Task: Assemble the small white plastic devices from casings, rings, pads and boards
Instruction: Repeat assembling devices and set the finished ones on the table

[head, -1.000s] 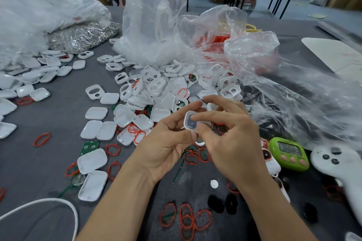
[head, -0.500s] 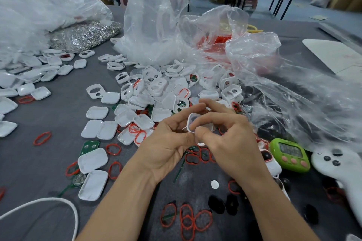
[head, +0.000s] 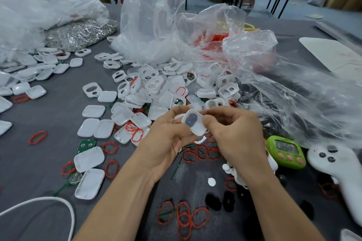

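Observation:
Both hands hold one small white casing point(head: 195, 124) above the grey table point(head: 39, 162), its face with a dark grey pad turned up to me. My left hand point(head: 166, 143) pinches its left edge and my right hand point(head: 233, 139) pinches its right edge. A second white piece point(head: 200, 140) peeks out below the casing between the hands. Behind the hands lies a heap of white casings point(head: 166, 88). Red rings point(head: 184, 219) lie near my forearms, black pads point(head: 219, 201) beside them, and a green board point(head: 86, 146) sits to the left.
Clear plastic bags point(head: 152, 25) rise behind the heap and spread right. A green timer point(head: 286, 152) and a white controller point(head: 337, 166) lie at the right. A white cable point(head: 49, 201) curves at the lower left. More white casings point(head: 23, 76) lie far left.
The casing has been turned between the fingers, so its face with the dark pad now shows larger and tilted. Both hands stay together at the same spot.

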`<state>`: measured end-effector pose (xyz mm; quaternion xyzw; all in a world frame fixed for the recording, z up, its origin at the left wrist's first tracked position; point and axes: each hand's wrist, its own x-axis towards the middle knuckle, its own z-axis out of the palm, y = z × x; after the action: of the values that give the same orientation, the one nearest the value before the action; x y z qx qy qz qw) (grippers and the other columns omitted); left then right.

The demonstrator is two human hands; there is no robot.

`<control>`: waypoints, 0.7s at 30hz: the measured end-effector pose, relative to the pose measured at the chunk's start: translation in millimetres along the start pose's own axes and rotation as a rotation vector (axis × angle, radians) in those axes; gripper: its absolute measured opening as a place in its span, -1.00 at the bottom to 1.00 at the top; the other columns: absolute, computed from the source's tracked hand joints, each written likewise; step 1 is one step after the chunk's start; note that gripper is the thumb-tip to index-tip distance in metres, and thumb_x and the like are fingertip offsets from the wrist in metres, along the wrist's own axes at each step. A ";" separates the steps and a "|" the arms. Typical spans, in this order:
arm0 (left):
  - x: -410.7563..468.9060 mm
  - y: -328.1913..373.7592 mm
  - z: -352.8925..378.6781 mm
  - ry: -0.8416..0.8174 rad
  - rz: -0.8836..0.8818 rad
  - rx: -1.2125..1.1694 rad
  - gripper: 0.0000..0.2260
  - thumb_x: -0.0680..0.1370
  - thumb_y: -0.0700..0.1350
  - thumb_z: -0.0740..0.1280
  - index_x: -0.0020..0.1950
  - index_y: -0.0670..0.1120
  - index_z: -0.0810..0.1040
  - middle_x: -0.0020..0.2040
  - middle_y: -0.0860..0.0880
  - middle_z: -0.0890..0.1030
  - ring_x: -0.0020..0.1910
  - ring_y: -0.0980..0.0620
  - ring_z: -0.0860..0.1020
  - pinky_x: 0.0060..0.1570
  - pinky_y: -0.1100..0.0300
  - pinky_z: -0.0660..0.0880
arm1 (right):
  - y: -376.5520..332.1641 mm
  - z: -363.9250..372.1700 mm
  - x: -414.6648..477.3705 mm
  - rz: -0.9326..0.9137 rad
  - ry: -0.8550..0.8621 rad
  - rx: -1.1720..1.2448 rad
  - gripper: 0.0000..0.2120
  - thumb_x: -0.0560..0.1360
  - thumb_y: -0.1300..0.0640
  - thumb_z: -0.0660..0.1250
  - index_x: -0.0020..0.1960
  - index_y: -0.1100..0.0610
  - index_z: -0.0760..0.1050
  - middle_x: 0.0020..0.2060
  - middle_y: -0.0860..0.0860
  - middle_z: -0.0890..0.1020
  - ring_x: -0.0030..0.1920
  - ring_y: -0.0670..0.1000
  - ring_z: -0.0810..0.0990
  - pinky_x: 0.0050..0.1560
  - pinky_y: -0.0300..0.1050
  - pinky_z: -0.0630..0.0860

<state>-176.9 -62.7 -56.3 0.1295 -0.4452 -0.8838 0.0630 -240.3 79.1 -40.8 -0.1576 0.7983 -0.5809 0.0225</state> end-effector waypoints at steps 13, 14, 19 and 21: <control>-7.4 -5.1 8.4 0.403 0.339 0.414 -0.88 0.48 -0.28 0.51 -0.21 -0.11 0.65 -0.30 -0.15 0.72 -0.39 0.00 0.64 -0.39 0.19 0.59 | -0.5 6.9 -5.3 -0.054 0.076 -0.020 -0.89 0.38 0.11 0.58 -0.25 -0.08 0.70 -0.40 -0.18 0.69 -0.38 -0.18 0.66 -0.33 -0.31 0.53; -7.3 -5.7 8.0 0.415 0.333 0.421 -0.87 0.47 -0.28 0.51 -0.22 -0.10 0.66 -0.31 -0.16 0.71 -0.40 -0.01 0.65 -0.39 0.17 0.59 | 0.0 7.4 -5.7 -0.041 0.075 0.000 -0.88 0.38 0.10 0.58 -0.22 -0.11 0.70 -0.40 -0.17 0.69 -0.38 -0.17 0.66 -0.33 -0.28 0.53; -5.2 -6.7 8.6 0.419 0.331 0.460 -0.86 0.48 -0.33 0.48 -0.21 -0.12 0.67 -0.33 -0.16 0.71 -0.43 -0.02 0.66 -0.37 0.09 0.64 | -1.3 12.0 -8.5 -0.058 0.093 -0.022 -0.85 0.39 0.10 0.56 -0.22 -0.15 0.68 -0.42 -0.20 0.67 -0.41 -0.20 0.62 -0.38 -0.40 0.43; -5.2 -7.6 9.5 0.417 0.332 0.446 -0.88 0.49 -0.32 0.49 -0.18 -0.12 0.68 -0.31 -0.14 0.72 -0.40 0.01 0.67 -0.37 0.14 0.62 | -1.0 11.6 -8.0 -0.045 0.096 -0.032 -0.86 0.41 0.11 0.55 -0.28 -0.09 0.68 -0.43 -0.20 0.66 -0.41 -0.20 0.60 -0.37 -0.40 0.42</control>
<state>-174.6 -49.7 -56.1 0.2440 -0.6198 -0.6970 0.2656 -229.9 70.3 -44.8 -0.1480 0.8040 -0.5751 -0.0315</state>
